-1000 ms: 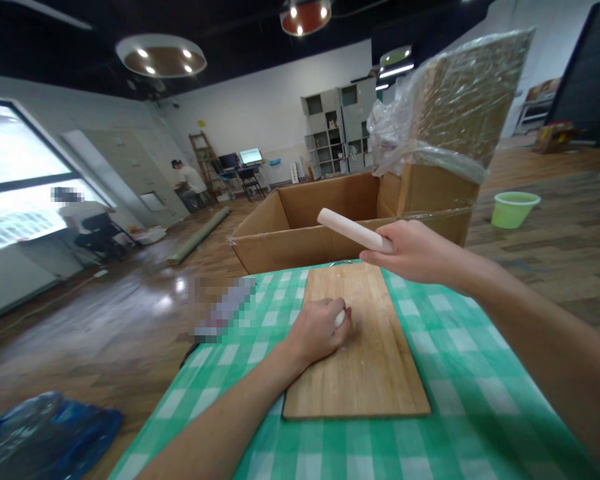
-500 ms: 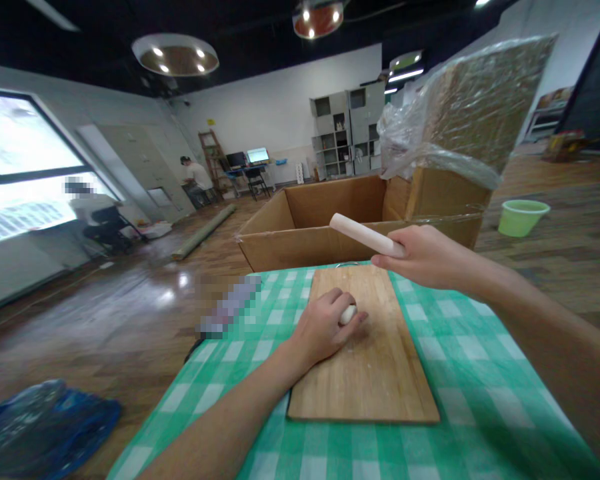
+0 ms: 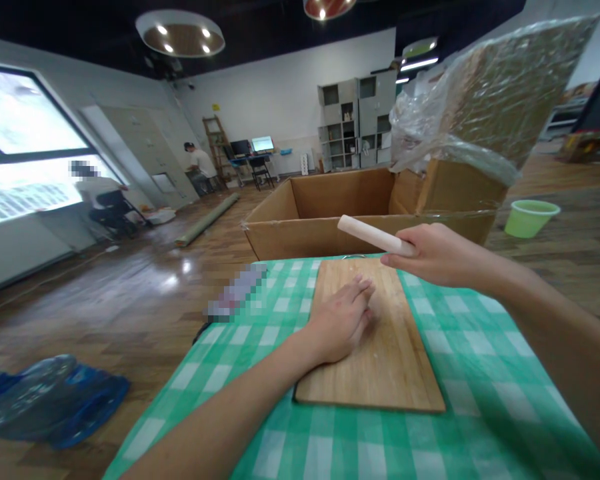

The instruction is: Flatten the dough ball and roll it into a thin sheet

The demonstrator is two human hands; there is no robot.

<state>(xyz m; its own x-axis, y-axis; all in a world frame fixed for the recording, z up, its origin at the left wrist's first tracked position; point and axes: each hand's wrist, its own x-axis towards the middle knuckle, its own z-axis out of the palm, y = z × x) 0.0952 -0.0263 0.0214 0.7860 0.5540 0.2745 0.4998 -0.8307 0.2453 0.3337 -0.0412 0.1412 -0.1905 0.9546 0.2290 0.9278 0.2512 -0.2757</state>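
The left hand (image 3: 342, 320) has flattened — fingers straighter, palm down over the board (image 3: 380, 373) — hiding the white lump, probably beneath it; gripping seems to give way to pressing. The right hand (image 3: 433, 253) grips the white stick (image 3: 371, 234), held up near the board's far end.

**Bare to the Edges of the View**

The person's left hand (image 3: 341, 321) was bare, and so was the right hand (image 3: 433, 255). Both had slim fingers and a wrist narrower than the arm behind it. The left forearm (image 3: 240, 407) was uncovered as far as the bottom edge, widening evenly along its length. The right forearm (image 3: 540, 310) was likewise uncovered out to the right edge, where it looked much broader than at the wrist. The fingernails were too small to make out. Anything worn higher up lay outside the view.
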